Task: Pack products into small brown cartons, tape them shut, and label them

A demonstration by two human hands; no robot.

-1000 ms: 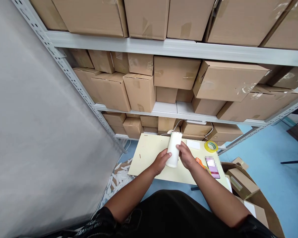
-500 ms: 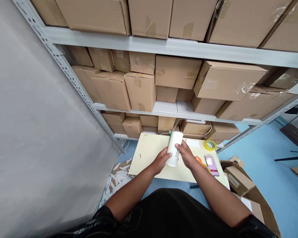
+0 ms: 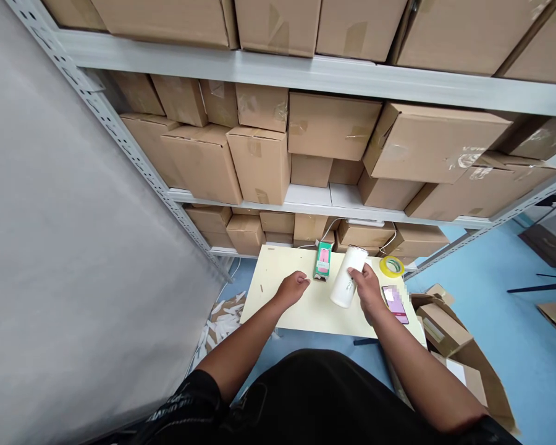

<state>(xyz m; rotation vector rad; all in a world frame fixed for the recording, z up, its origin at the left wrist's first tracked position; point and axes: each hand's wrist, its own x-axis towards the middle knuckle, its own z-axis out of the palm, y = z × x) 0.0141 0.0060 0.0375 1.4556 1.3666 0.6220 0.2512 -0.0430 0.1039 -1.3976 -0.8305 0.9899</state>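
A white cylindrical container (image 3: 345, 287) with dark lettering on its side is in my right hand (image 3: 367, 287), tilted with its top leaning right, over the table. My right thumb lies across its front. To the left, my left hand (image 3: 294, 288) is apart from the container, its fingers curled in, and I see nothing in them. Between and beyond the hands, a small green box (image 3: 323, 260) with a pink picture lies on the pale yellow table (image 3: 273, 272). Its near end looks ragged or opened.
A roll of yellow tape (image 3: 391, 267) and a phone (image 3: 395, 304) lie at the table's right. Shelves of cardboard boxes (image 3: 333, 127) rise behind it. A large open carton (image 3: 484, 380) holding boxes stands at the right. White scraps (image 3: 220, 327) are on the floor at left.
My left hand has let go of the white container and moved slightly left. My right hand has carried the container to the right, tilting it more and uncovering the green box.
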